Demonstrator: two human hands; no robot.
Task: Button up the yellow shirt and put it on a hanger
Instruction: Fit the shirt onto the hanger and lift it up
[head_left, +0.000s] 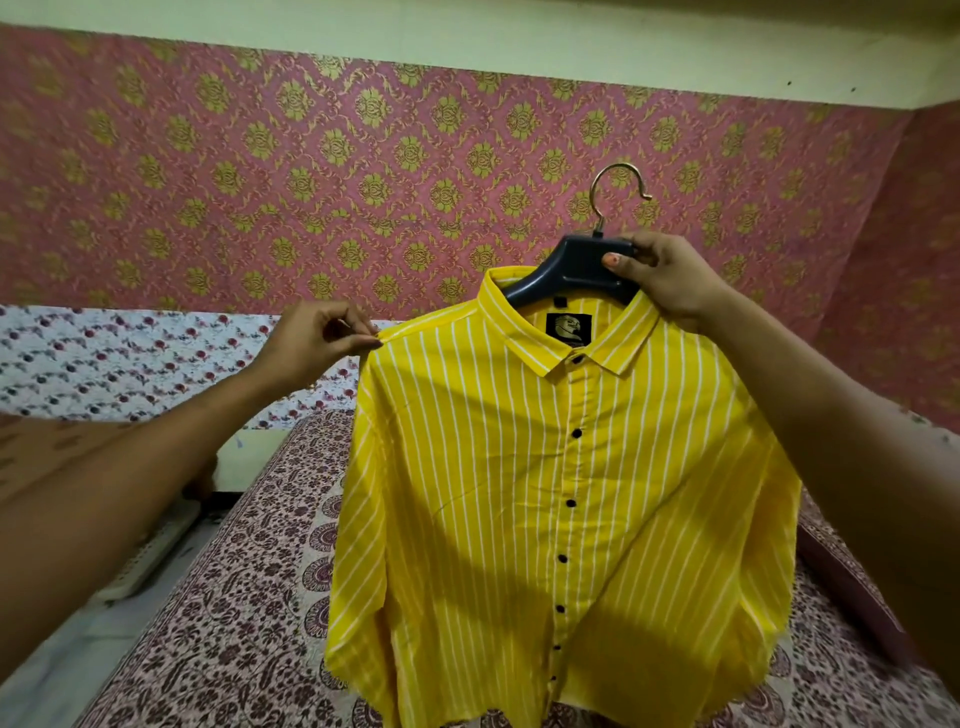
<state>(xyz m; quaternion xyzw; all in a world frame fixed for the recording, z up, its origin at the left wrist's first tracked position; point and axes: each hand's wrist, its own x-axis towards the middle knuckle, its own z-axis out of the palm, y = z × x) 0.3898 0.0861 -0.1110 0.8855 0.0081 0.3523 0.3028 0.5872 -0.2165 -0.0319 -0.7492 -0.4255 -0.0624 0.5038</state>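
Yellow striped shirt hangs buttoned on dark plastic hanger, held up in air above bed with patterned bedspread. Right hand grips hanger neck just under metal hook, thumb on front. Left hand pinches shirt's shoulder seam between thumb and forefinger, other fingers curled. Black buttons run down placket. Black label shows inside collar. Pink-and-gold wallpaper behind.

Pink wallpaper with a gold flower pattern covers the walls, under a pale green band at the top. Below it hangs a white flowered cloth. A maroon-printed bedspread fills the foreground, beside a pale floor.
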